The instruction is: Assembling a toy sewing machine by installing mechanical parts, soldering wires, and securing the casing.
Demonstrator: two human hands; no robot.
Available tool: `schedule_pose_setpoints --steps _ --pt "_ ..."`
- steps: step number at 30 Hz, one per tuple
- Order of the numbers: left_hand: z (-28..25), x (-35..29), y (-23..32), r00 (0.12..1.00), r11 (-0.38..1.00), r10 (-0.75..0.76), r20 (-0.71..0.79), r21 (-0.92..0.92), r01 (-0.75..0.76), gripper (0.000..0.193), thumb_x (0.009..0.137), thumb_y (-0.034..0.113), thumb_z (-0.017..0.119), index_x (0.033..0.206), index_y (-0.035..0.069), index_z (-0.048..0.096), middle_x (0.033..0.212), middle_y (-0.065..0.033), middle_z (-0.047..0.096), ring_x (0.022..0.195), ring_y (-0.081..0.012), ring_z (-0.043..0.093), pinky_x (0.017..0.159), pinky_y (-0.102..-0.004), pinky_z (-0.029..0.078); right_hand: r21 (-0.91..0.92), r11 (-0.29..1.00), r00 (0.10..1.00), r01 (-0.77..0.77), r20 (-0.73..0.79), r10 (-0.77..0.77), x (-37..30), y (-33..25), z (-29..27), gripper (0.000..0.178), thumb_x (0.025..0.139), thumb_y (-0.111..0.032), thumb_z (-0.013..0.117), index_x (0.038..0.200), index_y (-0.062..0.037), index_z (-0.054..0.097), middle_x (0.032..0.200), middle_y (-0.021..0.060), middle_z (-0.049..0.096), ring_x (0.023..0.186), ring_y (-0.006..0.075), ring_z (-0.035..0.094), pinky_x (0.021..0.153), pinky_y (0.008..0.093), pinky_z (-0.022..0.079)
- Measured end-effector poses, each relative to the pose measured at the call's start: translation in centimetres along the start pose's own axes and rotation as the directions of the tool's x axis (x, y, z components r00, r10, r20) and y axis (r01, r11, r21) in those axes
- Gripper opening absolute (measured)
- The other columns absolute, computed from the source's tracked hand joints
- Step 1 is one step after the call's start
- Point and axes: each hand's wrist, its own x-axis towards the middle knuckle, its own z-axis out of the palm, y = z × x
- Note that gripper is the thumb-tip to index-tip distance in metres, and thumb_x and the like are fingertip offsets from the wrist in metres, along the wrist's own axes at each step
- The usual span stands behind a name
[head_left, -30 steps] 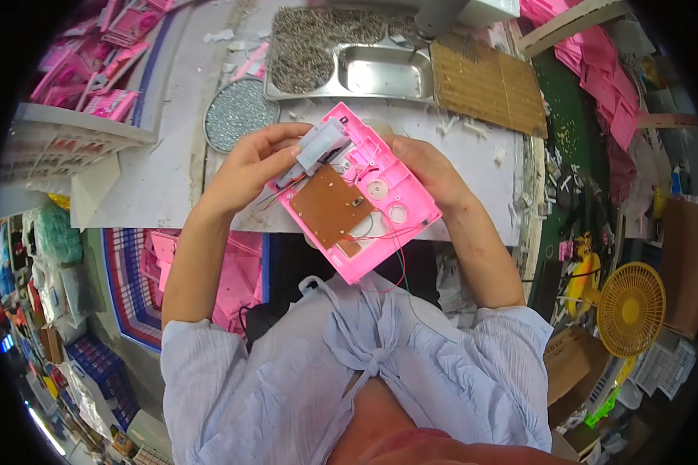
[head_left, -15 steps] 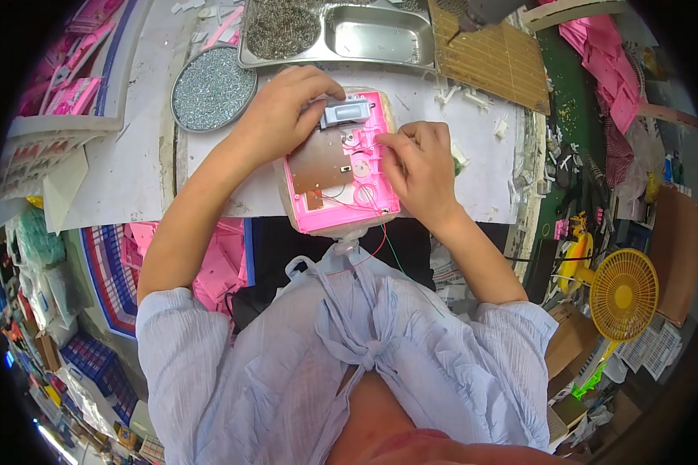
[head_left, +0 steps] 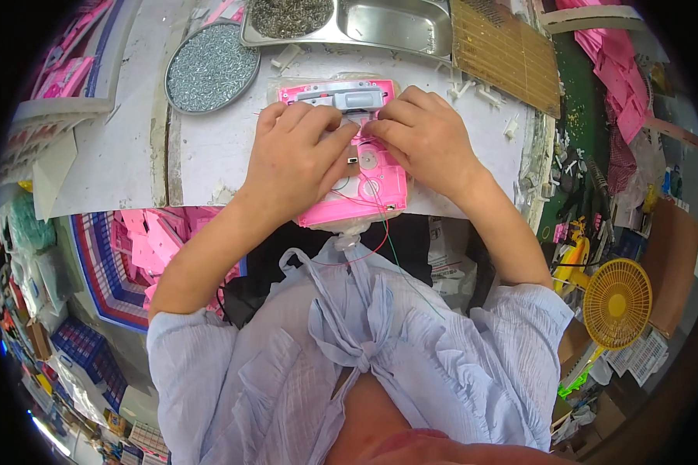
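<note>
A pink plastic housing (head_left: 345,209) lies open on a plastic-wrapped support at the table's front edge. Across its far end sits a grey plastic part (head_left: 358,100). Inside are a brown circuit board (head_left: 335,172), mostly hidden under my left hand, a round speaker-like disc (head_left: 369,160) and thin wires. Red and green wires (head_left: 388,232) trail over the near edge. My left hand (head_left: 296,155) is closed over the board, its fingertips curled at the middle. My right hand (head_left: 428,138) pinches beside it, near the pink posts. What either hand's fingertips hold is hidden.
A round dish of screws (head_left: 212,68) stands at the far left, beside a steel tray (head_left: 395,27) with small metal parts. Corrugated cardboard (head_left: 504,58) lies at the far right. Below left is a basket (head_left: 108,287) of pink pieces; a yellow fan (head_left: 616,302) stands at right.
My left hand has left the grey part and come down over the board. My right hand has shifted up and left, close to it. The grey part now lies across the housing's far end.
</note>
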Motion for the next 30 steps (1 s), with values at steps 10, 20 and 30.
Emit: schedule_pose_setpoints --steps 10,20,30 --pt "0.0 0.4 0.1 0.99 0.995 0.008 0.139 0.099 -0.021 0.032 0.083 0.02 0.072 0.114 0.012 0.071 0.099 -0.0029 0.059 0.094 -0.0215 0.059 0.093 -0.0409 0.039 -0.023 0.981 0.979 0.194 0.064 -0.192 0.6 1.5 0.0 0.015 0.077 -0.02 0.066 0.09 -0.0135 0.068 0.087 -0.0021 0.061 0.088 0.017 0.06 0.071 0.0323 0.048" --pt "0.0 -1.7 -0.1 0.998 0.996 -0.034 -0.046 -0.08 0.03 0.025 0.078 0.005 0.072 0.103 0.011 0.071 0.092 -0.0038 0.065 0.084 -0.0225 0.062 0.086 -0.0392 0.04 -0.029 0.995 0.991 0.094 -0.092 -0.097 0.8 0.2 0.8 0.014 0.077 -0.019 0.067 0.089 -0.0128 0.066 0.081 0.0003 0.06 0.081 0.0194 0.062 0.069 0.0358 0.046" --pt "0.5 -2.2 -0.2 0.991 0.991 -0.064 -0.12 -0.125 0.049 0.025 0.076 0.004 0.072 0.099 0.011 0.071 0.086 -0.0037 0.062 0.081 -0.023 0.061 0.081 -0.0398 0.041 0.039 0.993 0.993 -0.108 0.043 0.107 1.6 -1.7 0.7 0.01 0.077 -0.013 0.075 0.084 -0.0111 0.069 0.069 0.0053 0.067 0.067 0.0253 0.067 0.062 0.0404 0.046"
